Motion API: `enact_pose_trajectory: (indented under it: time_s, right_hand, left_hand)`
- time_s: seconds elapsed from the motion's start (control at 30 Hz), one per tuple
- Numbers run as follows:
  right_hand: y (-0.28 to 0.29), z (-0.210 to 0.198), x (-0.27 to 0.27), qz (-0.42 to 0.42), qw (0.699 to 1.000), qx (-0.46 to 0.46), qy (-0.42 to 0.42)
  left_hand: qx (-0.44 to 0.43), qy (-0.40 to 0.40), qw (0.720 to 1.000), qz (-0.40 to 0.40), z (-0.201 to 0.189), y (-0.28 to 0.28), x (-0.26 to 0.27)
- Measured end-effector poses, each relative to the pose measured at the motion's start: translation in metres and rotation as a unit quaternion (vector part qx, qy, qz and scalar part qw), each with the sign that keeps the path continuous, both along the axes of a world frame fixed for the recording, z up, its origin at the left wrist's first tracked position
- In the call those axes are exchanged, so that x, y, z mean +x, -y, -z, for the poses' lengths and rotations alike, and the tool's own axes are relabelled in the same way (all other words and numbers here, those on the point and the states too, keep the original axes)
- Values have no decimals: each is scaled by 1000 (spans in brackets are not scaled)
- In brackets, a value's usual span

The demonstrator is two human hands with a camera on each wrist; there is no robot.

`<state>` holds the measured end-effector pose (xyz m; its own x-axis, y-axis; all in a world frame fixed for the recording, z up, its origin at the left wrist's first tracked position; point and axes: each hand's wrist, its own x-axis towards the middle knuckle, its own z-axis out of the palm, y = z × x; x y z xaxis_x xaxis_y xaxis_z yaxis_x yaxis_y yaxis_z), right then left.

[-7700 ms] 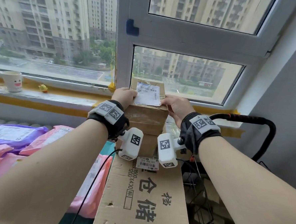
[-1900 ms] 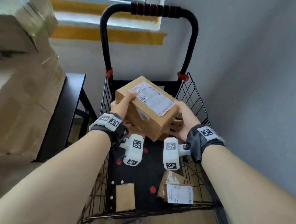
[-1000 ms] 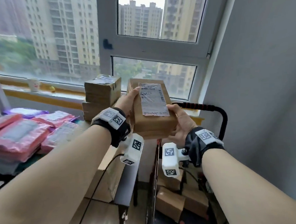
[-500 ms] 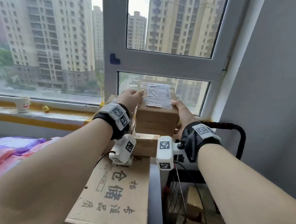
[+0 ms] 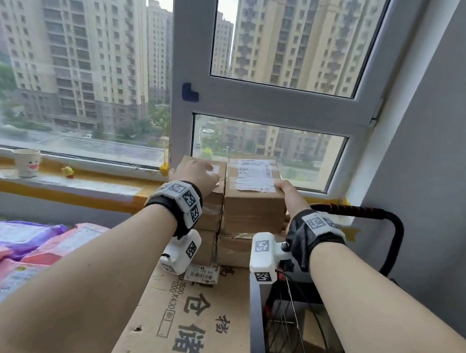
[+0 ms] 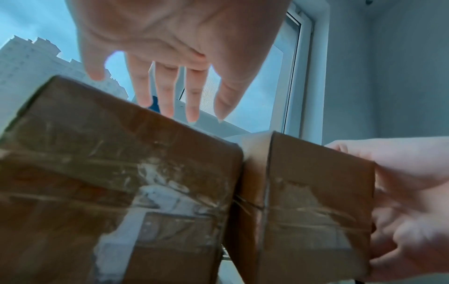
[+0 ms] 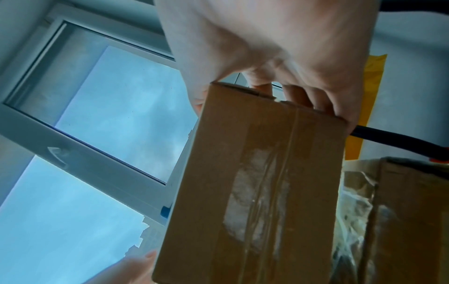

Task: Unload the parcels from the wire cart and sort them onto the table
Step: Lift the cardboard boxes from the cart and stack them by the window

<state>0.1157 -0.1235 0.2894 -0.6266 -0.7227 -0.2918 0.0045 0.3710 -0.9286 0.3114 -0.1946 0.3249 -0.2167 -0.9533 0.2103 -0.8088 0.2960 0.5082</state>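
A brown cardboard parcel [image 5: 252, 205] [image 7: 255, 192] with a white label sits on top of the right-hand stack of boxes, tight against the left stack [image 5: 211, 205] [image 6: 109, 173]. Both stacks stand on a large printed carton [image 5: 196, 315]. My right hand [image 5: 290, 197] [image 7: 279, 48] grips the parcel's right side, thumb on its top corner and fingers curled round the edge. My left hand [image 5: 196, 173] [image 6: 170, 57] lies over the top of the left stack with straight, spread fingers and holds nothing. The wire cart [image 5: 284, 323] stands below at the right, its black handle [image 5: 365, 212] beside my right wrist.
Pink mailers [image 5: 53, 247] and a purple one [image 5: 20, 235] lie on the table at the left. A white cup [image 5: 27, 163] and a small yellow toy [image 5: 68, 171] stand on the windowsill. The window is right behind the stacks, and a grey wall closes the right side.
The parcel came down from between both hands onto the right stack. My left hand let go and moved over the left stack; the right hand still grips the parcel.
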Motion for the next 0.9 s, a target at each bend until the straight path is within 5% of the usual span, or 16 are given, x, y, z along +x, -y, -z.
enact_pose_trajectory:
  time_s: [0.2,0.6,0.73,0.9]
  right_hand:
    - [21,10,-12,-33,999,17,-19]
    - [19,-5,2,-57,996,55,-47]
    - [15,-16,8,-53,987,30,-150]
    - [4,-36,17,-82,934,11,-349]
  left_hand:
    - [76,84,992,-55,12,15,4]
    - [87,78,992,-55,15,15,5]
    - [29,80,995,-57,11,10,3]
    - [-43,75,996,1,-7,0,-10]
